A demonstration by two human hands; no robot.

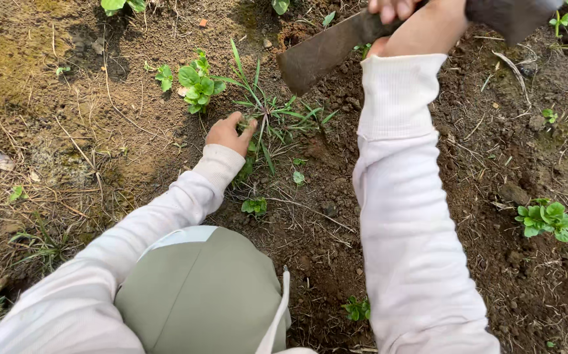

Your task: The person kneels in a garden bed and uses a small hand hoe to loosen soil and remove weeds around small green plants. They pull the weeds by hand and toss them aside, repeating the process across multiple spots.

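Observation:
My left hand (230, 134) reaches down to the soil and pinches the base of a grassy weed (267, 111) with long thin blades. My right hand (415, 23) is raised at the top of the view, closed around the handle of a hoe whose rusty brown metal blade (320, 52) hangs above the weed, angled down to the left. Both arms wear pale pink long sleeves. My knee in grey-green cloth (205, 295) fills the lower middle.
Bare brown soil with dry stalks and twigs lies all around. A leafy green seedling (198, 84) grows just left of the weed, another (546, 219) at the right. Small sprouts (255, 206) dot the ground near my knee.

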